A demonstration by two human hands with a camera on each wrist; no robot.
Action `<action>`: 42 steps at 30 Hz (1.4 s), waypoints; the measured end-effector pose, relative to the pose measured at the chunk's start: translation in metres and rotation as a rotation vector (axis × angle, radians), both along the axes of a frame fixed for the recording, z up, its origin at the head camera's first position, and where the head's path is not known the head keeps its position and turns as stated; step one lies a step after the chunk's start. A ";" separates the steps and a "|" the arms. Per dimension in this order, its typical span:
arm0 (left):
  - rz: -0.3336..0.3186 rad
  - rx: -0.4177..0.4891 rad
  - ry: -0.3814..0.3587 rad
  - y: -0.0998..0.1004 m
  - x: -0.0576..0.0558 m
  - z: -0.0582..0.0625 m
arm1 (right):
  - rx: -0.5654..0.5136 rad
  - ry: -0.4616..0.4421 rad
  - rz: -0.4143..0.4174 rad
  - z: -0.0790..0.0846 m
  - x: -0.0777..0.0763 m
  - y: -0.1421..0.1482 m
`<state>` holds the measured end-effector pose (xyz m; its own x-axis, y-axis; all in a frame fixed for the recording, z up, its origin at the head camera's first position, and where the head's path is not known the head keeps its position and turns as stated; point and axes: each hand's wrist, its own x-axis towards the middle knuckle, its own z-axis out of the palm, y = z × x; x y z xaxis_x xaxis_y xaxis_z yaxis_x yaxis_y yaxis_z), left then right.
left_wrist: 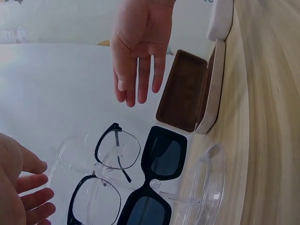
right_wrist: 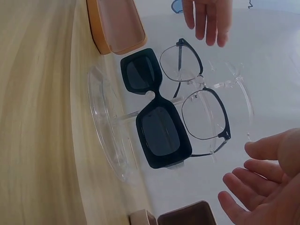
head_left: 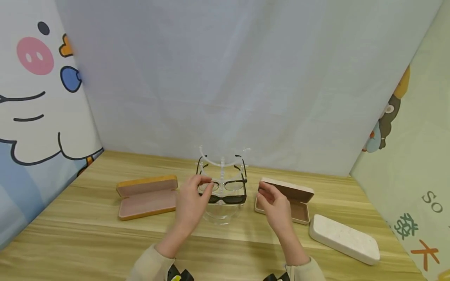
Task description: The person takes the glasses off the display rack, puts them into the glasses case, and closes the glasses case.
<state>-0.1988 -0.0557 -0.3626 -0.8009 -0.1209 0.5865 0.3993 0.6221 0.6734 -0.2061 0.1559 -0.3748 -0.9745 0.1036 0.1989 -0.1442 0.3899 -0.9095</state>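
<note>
A clear acrylic stand [head_left: 220,217] bears dark-framed eyeglasses [head_left: 233,185] above black sunglasses [head_left: 233,199]. My left hand [head_left: 191,197] is at the left of the stand and overlaps the eyeglasses in the head view. Both wrist views show a gap between its fingers and the frames. My right hand [head_left: 277,207] hovers to the right of the stand, in front of a case, with fingers loosely bent. Nothing is visible in either hand. In the right wrist view, the sunglasses [right_wrist: 161,129] sit on the stand's lower tier and the eyeglasses [right_wrist: 205,112] on the tier above.
Left of the stand lies an orange glasses case [head_left: 147,210] with its lid up and a pink lining. On the right, a pale case [head_left: 299,212] with brown lining also has its lid up. Nearer me rests a closed white case [head_left: 344,238]. A white cloth [head_left: 246,78] hangs behind.
</note>
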 end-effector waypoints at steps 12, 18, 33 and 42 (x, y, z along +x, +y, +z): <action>0.008 0.150 -0.262 -0.022 -0.021 -0.010 | 0.010 0.047 0.067 0.003 -0.023 -0.022; -0.074 0.254 -0.410 -0.028 -0.026 -0.014 | 0.019 0.043 0.080 0.001 -0.028 -0.028; -0.142 0.311 -0.481 -0.033 -0.028 -0.015 | 0.050 0.036 0.073 0.002 -0.035 -0.032; -0.159 0.316 -0.471 -0.035 -0.026 -0.011 | 0.027 0.029 0.075 0.008 -0.036 -0.030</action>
<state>-0.2252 -0.0909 -0.3733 -0.9889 -0.0892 0.1184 0.0842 0.3195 0.9439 -0.2421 0.1257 -0.3665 -0.9731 0.0250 0.2289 -0.1999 0.4018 -0.8936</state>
